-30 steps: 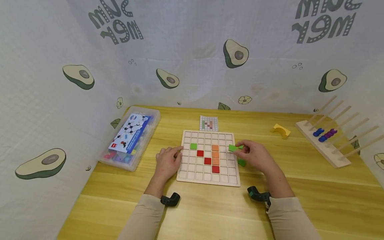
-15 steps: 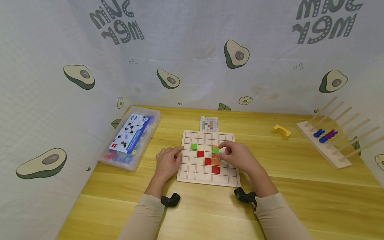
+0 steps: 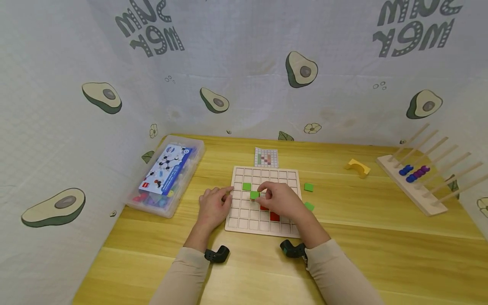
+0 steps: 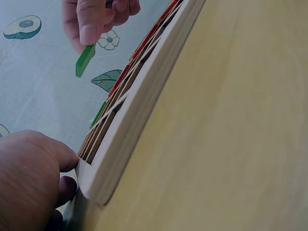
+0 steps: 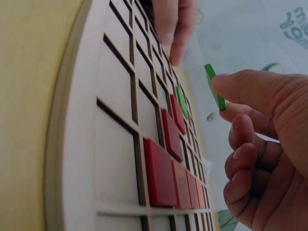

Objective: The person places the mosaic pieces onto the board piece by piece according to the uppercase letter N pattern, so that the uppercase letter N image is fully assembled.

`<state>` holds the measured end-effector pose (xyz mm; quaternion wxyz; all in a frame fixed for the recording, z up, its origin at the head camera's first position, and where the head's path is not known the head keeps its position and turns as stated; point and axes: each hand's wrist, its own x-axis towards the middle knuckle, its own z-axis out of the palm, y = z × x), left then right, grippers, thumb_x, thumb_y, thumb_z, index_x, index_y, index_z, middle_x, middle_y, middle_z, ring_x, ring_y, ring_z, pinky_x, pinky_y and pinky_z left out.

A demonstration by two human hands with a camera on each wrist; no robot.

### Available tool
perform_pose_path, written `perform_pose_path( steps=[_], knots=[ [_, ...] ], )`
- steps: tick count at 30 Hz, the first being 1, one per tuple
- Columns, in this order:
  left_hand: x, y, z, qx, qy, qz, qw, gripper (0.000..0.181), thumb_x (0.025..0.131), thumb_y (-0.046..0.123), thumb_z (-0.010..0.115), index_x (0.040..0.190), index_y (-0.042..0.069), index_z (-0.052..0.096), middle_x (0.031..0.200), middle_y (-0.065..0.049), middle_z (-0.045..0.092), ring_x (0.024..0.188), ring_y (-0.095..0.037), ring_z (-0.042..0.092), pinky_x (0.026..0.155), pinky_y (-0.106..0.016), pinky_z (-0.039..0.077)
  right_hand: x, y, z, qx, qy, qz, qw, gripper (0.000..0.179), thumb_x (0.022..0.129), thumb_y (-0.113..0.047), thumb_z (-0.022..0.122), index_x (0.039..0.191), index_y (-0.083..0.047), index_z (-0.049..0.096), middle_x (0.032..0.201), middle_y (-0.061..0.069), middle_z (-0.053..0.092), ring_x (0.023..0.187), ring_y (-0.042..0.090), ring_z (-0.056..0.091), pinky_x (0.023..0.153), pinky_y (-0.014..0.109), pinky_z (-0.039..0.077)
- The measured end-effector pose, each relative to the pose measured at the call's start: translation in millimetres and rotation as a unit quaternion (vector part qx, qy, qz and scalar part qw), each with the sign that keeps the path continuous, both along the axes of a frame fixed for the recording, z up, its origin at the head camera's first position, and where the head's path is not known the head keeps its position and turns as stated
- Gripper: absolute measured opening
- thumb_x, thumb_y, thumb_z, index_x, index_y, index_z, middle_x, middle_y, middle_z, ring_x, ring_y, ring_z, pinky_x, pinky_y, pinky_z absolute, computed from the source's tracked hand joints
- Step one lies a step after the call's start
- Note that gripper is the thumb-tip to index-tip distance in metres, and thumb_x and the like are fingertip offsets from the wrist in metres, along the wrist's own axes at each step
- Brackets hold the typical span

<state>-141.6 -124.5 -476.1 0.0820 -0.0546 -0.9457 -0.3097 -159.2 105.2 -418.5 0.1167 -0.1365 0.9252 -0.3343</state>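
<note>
My right hand [image 3: 281, 200] pinches a green square tile [image 3: 254, 195] between thumb and index finger, held above the wooden grid board [image 3: 244, 224]. In the right wrist view this tile [image 5: 215, 87] is tilted on edge, apart from the board. At the board's left edge, my left hand [image 3: 214, 207] touches the rim with its fingertips. Another green tile [image 3: 246, 186] sits in a cell on the left of the grid. Red tiles [image 5: 160, 174] and orange tiles [image 5: 181, 184] lie in cells; my right hand partly hides them in the head view.
Two loose green tiles, an upper one [image 3: 309, 187] and a lower one [image 3: 309, 206], lie right of the board. A printed grid card [image 3: 266, 157] lies behind it. A clear plastic case [image 3: 165, 176] stands left; a yellow arch block [image 3: 358, 167] and a peg rack [image 3: 411, 184] are right.
My right hand has carried the green tile leftward from the board's right edge to over its left-middle cells. Two loose green tiles are now uncovered. The left hand stays in place.
</note>
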Motion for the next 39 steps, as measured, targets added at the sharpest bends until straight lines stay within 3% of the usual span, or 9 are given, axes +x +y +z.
perform_pose_path(
  steps=[39],
  knots=[
    [-2.2, -0.9, -3.0, -0.003, -0.005, 0.001, 1.0000, 0.031, 0.101, 0.026, 0.061, 0.129, 0.023, 0.072, 0.082, 0.002, 0.061, 0.083, -0.020, 0.047, 0.080, -0.040, 0.030, -12.0, -35.7, -11.2, 0.103, 0.034, -0.004, 0.9941, 0.025, 0.090, -0.029, 0.077, 0.109, -0.014, 0.073, 0.067, -0.002, 0.060, 0.060, 0.014, 0.052, 0.056, 0.028, 0.038]
  ],
)
